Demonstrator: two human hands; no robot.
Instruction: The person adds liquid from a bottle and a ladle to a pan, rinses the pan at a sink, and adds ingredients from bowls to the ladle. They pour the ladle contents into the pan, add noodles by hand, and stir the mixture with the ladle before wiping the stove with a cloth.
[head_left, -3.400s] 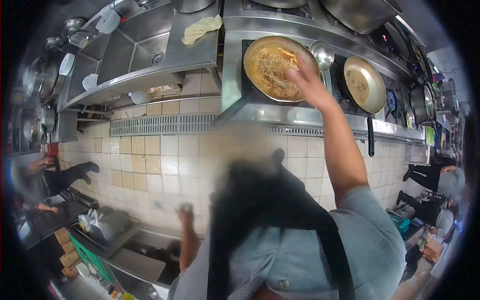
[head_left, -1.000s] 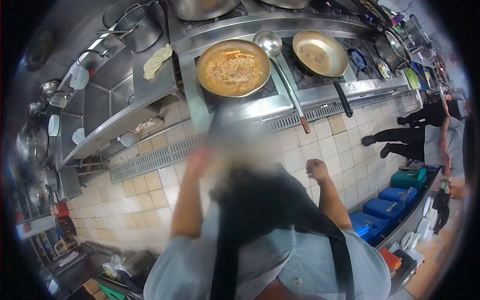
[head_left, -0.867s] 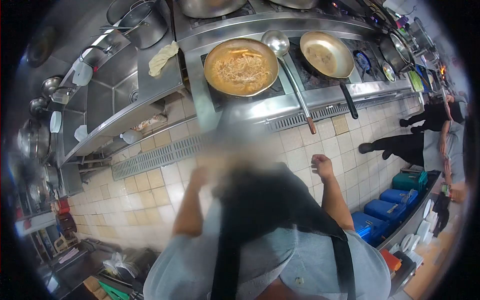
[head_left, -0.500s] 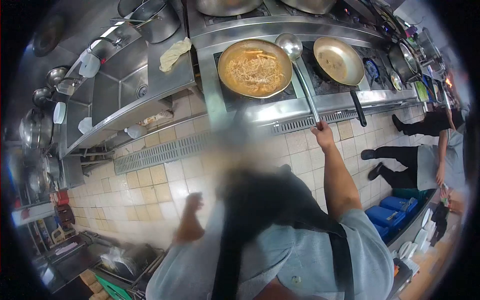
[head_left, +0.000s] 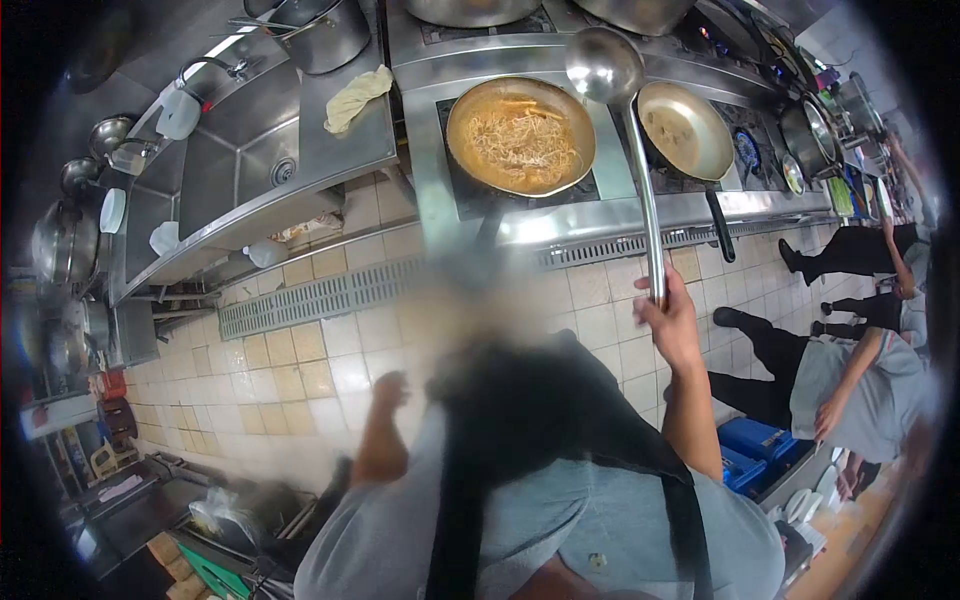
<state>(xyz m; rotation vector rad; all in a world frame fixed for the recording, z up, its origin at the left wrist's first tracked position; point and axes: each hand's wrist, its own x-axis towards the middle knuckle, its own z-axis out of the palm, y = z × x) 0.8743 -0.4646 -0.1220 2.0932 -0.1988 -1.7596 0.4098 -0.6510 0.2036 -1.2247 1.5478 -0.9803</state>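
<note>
My right hand [head_left: 672,315] grips the lower end of a long steel ladle [head_left: 604,66], whose bowl hangs between two pans over the stove. The left pan [head_left: 521,136] holds noodles in an orange-brown sauce. The right pan [head_left: 686,131] has a little liquid or residue on its bottom, and its black handle points toward me. My left hand [head_left: 391,391] is raised over the floor near my body, blurred, with its fingers partly curled. It touches no object that I can make out.
Left of the stove [head_left: 620,215] is a steel sink [head_left: 240,160] with a cloth [head_left: 357,99] on its counter. Large pots stand behind. At the right are co-workers [head_left: 860,380] and blue bins [head_left: 757,438]. A blue burner flame [head_left: 746,150] burns beyond the right pan.
The ladle has risen and moved closer to the camera, and my right hand has come back toward my body with it. The nearer co-worker has moved closer, and another person shows behind.
</note>
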